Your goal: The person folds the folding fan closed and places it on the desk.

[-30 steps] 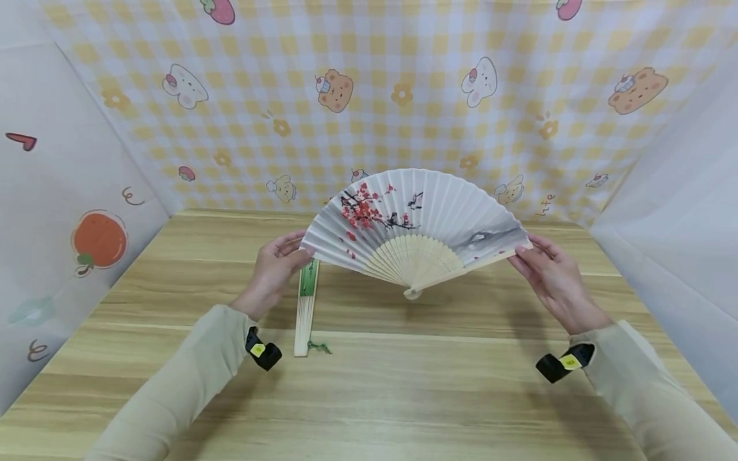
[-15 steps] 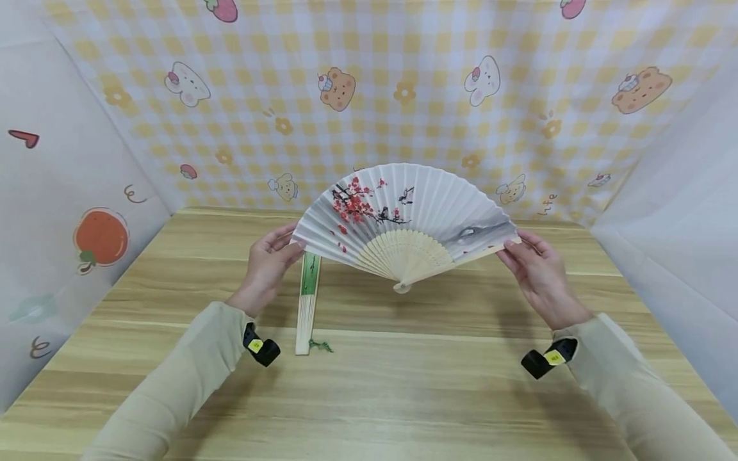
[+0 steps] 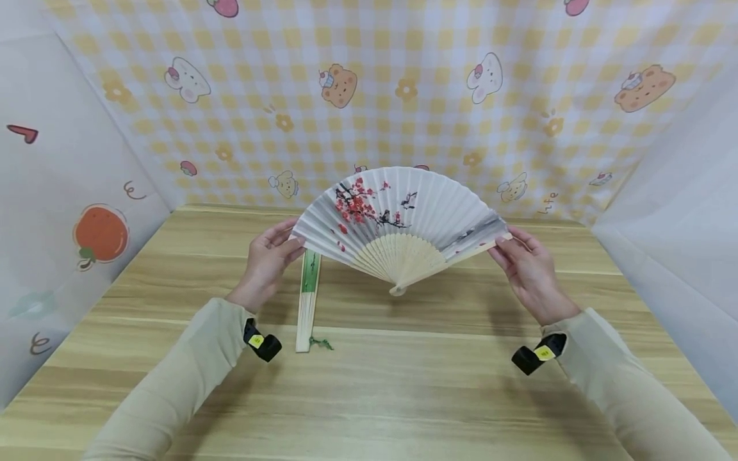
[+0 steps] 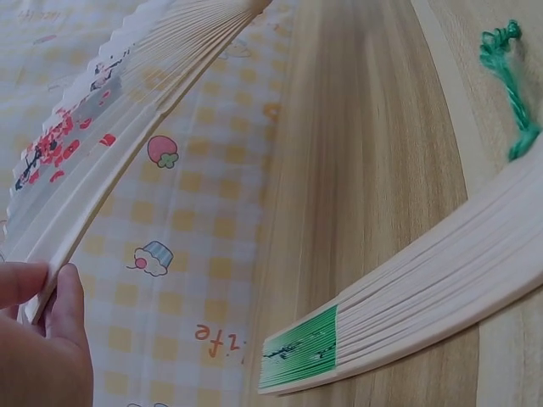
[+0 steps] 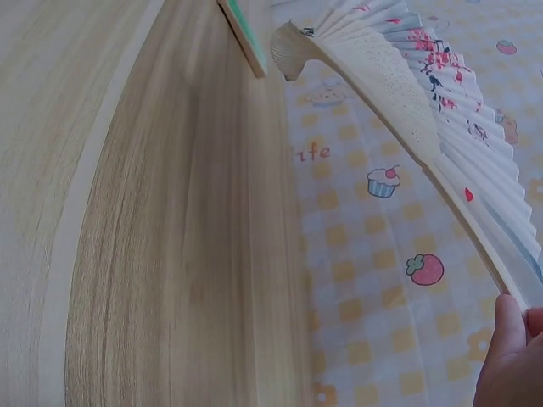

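Note:
Spread open above the table is a white folding fan [image 3: 426,205], painted with red blossoms, birds and grey hills, its pale ribs [image 3: 398,256] meeting at a pivot below. My left hand [image 3: 268,259] pinches its left outer edge between thumb and fingers, as the left wrist view also shows. At the opposite edge my right hand [image 3: 530,275] pinches the end of the outer rib. A second fan, green and folded [image 3: 309,301], lies on the table below the left hand; its upper end is hidden behind the white fan. A green tassel [image 3: 321,344] hangs from its near end.
The wood-grain table [image 3: 403,397] stretches under both arms. Behind it hangs a yellow checked cloth [image 3: 375,128] with cartoon animals. White cloth walls [image 3: 57,179] close in the left and right sides. A black camera is strapped to each wrist.
The white fan has shifted a little left. My right hand has moved left, toward the left hand, and the fan's spread has narrowed slightly. The green fan stays where it lay.

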Demonstrator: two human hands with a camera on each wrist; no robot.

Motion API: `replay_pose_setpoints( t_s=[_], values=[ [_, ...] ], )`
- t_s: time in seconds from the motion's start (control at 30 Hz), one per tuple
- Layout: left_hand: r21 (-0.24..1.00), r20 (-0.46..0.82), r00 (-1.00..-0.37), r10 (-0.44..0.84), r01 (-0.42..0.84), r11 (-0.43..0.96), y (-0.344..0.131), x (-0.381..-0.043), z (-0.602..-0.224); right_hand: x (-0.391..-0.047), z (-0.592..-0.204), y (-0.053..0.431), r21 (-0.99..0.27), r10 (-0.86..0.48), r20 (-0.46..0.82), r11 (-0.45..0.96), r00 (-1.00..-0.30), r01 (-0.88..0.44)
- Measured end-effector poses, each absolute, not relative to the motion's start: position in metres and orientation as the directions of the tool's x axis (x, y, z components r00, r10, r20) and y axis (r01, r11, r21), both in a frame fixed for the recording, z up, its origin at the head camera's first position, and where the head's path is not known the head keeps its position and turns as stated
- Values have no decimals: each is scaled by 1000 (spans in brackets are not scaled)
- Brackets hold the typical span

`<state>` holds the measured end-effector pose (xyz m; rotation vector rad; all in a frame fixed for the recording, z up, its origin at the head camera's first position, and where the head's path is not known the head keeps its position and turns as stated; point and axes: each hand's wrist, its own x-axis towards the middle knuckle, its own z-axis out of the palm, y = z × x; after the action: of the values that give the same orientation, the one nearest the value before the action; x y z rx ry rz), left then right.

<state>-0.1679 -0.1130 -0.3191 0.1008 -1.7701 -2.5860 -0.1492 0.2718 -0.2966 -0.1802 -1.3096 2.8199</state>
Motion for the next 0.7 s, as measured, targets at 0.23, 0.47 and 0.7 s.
replay_pose_setpoints(
  t_s=[0.23, 0.47, 0.7],
  values=[
    [918, -29, -999, -21, -18, -397, -113, -167, -321, -149, -296, 269, -745, 57, -80, -667, -995, 22],
    [900, -10, -1000, 2, -10, -435, -111, -164, -322, -148, -296, 267, -745, 23, -87, -665, -996, 50],
    [895, -4, -1000, 9, -8, -446, -108, -161, -321, -147, -293, 264, -765, 6, -80, -641, -997, 58]
  ],
)
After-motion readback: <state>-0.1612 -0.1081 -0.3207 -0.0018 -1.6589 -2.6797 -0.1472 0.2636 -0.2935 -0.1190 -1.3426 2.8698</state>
